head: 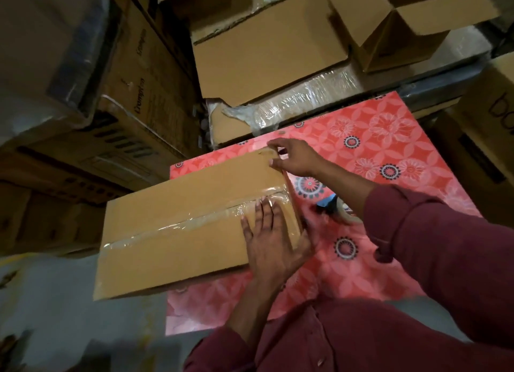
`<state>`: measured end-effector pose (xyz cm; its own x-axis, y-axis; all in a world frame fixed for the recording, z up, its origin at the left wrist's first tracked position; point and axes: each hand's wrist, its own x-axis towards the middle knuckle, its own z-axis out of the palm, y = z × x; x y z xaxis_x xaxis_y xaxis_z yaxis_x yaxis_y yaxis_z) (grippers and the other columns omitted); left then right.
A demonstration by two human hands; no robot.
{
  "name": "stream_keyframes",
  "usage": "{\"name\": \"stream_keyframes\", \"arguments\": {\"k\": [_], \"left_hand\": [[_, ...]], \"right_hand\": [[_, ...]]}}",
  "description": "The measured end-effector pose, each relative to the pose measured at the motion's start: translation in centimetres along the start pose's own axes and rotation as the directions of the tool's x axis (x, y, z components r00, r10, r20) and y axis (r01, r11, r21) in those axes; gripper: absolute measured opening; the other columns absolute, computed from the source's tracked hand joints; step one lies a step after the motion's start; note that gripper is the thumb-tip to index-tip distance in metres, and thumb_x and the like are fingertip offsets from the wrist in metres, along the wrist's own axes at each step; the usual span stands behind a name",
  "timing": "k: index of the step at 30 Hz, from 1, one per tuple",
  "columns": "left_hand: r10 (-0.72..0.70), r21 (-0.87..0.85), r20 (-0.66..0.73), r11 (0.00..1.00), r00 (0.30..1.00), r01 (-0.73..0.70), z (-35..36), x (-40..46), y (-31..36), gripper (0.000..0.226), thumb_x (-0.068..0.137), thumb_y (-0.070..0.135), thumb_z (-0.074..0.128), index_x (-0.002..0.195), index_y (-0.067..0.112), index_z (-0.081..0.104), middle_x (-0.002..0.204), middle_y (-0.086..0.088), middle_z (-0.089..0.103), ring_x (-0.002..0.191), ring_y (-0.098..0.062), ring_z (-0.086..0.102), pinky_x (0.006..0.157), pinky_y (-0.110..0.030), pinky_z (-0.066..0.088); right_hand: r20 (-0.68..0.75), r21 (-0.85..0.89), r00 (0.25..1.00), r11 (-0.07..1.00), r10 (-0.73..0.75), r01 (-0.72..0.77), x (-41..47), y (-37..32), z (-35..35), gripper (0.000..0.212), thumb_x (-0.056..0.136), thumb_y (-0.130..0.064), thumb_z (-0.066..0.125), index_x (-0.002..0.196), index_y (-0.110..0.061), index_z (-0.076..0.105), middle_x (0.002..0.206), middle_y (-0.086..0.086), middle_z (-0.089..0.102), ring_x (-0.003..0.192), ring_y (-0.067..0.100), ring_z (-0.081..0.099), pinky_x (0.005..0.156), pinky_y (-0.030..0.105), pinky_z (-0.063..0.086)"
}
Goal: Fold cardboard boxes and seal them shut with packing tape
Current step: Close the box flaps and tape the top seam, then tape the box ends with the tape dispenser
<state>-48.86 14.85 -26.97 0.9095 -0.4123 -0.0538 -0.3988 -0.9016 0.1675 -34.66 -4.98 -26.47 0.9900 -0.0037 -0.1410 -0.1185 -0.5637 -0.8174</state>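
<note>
- Now my left hand (pixel 271 238) lies flat on the taped box (pixel 192 221)
- My right hand (pixel 294 160) pinches its far corner; the box overhangs the table (pixel 389 149) and could tip

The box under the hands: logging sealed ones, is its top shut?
Shut: the box flaps meet flat, with clear tape along the seam.

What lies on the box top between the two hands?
In the head view, bare cardboard of the box and the end of the clear tape strip separate the left hand from the right hand.
</note>
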Motion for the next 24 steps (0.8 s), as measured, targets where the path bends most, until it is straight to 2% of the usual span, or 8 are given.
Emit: {"name": "stream_keyframes", "arguments": {"k": [4,8,11,14,16,18,20,24], "left_hand": [[0.309,-0.061,-0.126,0.946,0.943,-0.318,-0.2,-0.6,-6.2,0.093,0.084,0.065,0.057,0.159,0.013,0.042,0.171,-0.006,0.026,0.159,-0.021,0.024,0.124,-0.064,0.022],[0.435,-0.063,0.054,0.9,0.899,-0.431,-2.0,0.9,-11.5,0.094,0.079,0.062,0.056,0.165,0.034,0.029,0.174,0.012,0.011,0.162,-0.013,0.008,0.126,-0.065,0.01],[0.414,-0.067,0.244,0.909,0.877,-0.411,-3.5,2.7,-13.3,0.09,0.08,0.062,0.052,0.164,0.045,0.022,0.173,0.02,-0.003,0.162,-0.014,-0.002,0.125,-0.058,-0.002],[0.324,0.004,0.371,0.937,0.87,-0.35,-4.8,4.4,-14.0,0.086,0.082,0.041,0.058,0.161,0.048,0.026,0.167,0.027,-0.006,0.161,-0.014,-0.003,0.124,-0.058,0.004],[0.257,0.052,0.395,0.952,0.882,-0.3,-5.4,4.9,-14.3,0.083,0.082,0.028,0.054,0.16,0.047,0.031,0.168,0.026,0.001,0.161,-0.013,0.003,0.126,-0.06,0.013],[0.182,0.058,0.374,0.974,0.91,-0.219,-5.8,4.9,-14.5,0.077,0.083,0.04,0.037,0.16,0.042,0.035,0.171,0.018,0.014,0.161,-0.015,0.01,0.125,-0.058,0.017],[0.122,0.073,0.307,0.986,0.944,-0.151,-6.0,4.6,-13.7,0.079,0.083,0.053,0.029,0.16,0.037,0.037,0.172,0.012,0.022,0.16,-0.017,0.017,0.125,-0.058,0.017],[-0.029,0.184,0.223,0.983,0.974,-0.013,-3.8,2.4,-8.8,0.086,0.091,0.029,0.051,0.167,0.012,0.014,0.176,-0.008,0.005,0.162,-0.023,0.0,0.128,-0.06,0.001]], "right_hand": [[-0.139,-0.006,0.99,1.0,0.011,-0.012,-3.1,2.0,0.2,0.076,0.08,-0.037,0.087,0.146,-0.017,0.055,0.13,0.011,0.06,0.111,0.028,0.062,0.098,0.039,0.05],[-0.224,0.017,0.966,0.992,0.127,-0.127,-6.5,3.0,1.4,0.077,0.073,-0.047,0.09,0.138,-0.017,0.062,0.112,0.006,0.051,0.1,0.023,0.061,0.091,0.032,0.049],[-0.296,-0.001,0.938,0.982,0.178,-0.187,-8.0,2.7,2.1,0.074,0.067,-0.057,0.09,0.127,-0.019,0.066,0.109,0.003,0.054,0.092,0.015,0.056,0.08,0.028,0.044],[-0.313,-0.041,0.938,0.985,0.147,-0.168,-8.9,2.6,2.2,0.064,0.066,-0.064,0.087,0.111,-0.023,0.069,0.101,0.0,0.06,0.088,0.012,0.054,0.074,0.028,0.041],[-0.216,-0.049,0.973,0.995,0.077,-0.089,-9.6,3.1,1.7,0.044,0.074,-0.052,0.088,0.104,-0.024,0.071,0.094,-0.003,0.065,0.081,0.011,0.062,0.072,0.028,0.044],[-0.032,-0.096,0.999,0.994,0.043,-0.046,-10.6,4.4,0.6,0.026,0.083,-0.038,0.085,0.099,-0.022,0.075,0.089,-0.005,0.073,0.078,0.011,0.07,0.073,0.029,0.05],[0.108,-0.266,0.988,0.961,0.107,-0.075,-11.2,6.3,-0.7,0.027,0.085,-0.035,0.081,0.108,-0.02,0.079,0.101,-0.003,0.077,0.092,0.017,0.073,0.079,0.031,0.052],[0.134,-0.585,0.952,0.798,0.275,-0.148,-9.6,9.4,-3.0,0.069,0.081,-0.015,0.063,0.149,-0.021,0.054,0.144,0.008,0.061,0.129,0.03,0.058,0.097,0.036,0.052]]}}
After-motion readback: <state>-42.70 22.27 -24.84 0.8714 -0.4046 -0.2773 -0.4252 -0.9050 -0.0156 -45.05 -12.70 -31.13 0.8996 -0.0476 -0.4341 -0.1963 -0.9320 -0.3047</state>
